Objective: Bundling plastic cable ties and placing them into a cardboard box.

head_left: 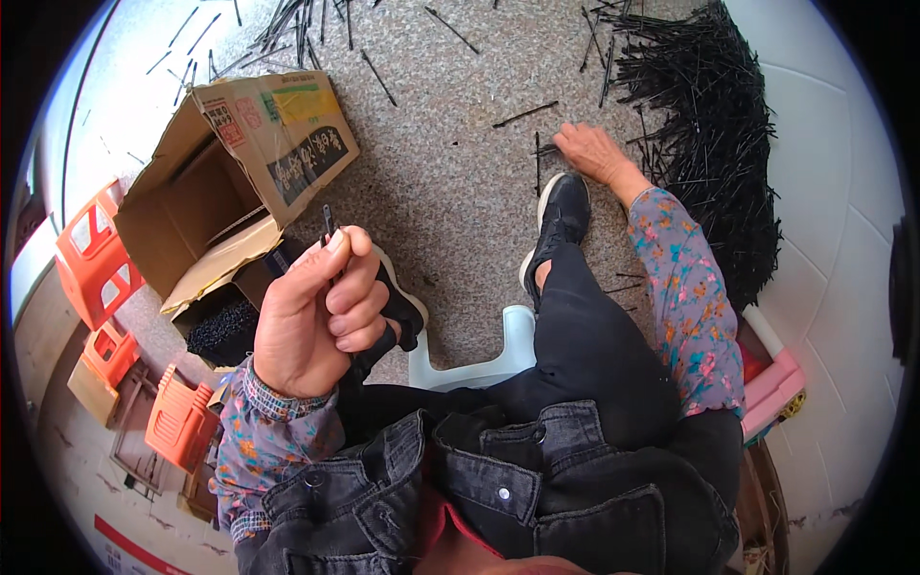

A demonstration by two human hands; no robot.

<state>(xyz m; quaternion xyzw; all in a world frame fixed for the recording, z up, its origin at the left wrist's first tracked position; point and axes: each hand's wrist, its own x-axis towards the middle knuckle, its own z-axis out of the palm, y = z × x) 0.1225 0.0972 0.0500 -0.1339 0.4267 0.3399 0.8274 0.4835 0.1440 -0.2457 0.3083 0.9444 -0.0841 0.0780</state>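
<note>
My left hand [321, 311] is raised in front of me, its fingers closed around a few thin black sticks [329, 218] whose ends poke up past the thumb. Beyond my forward shoe [565, 206], my right hand [589, 153] reaches down to the speckled floor. Its fingertips are pinched together at a thin black stick [547, 149], partly hidden by the fingers. Another loose stick [525, 114] lies just past that hand. To its right spreads a large heap of similar black sticks [714, 163].
A cardboard box [316, 144] lies open on its side at left. Below its flap, a compartment holds many packed black pieces [222, 328]. Orange plastic stools [96, 259] stand farther left. A pale blue stool [479, 376] is beneath me. White wall [815, 192] bounds the right.
</note>
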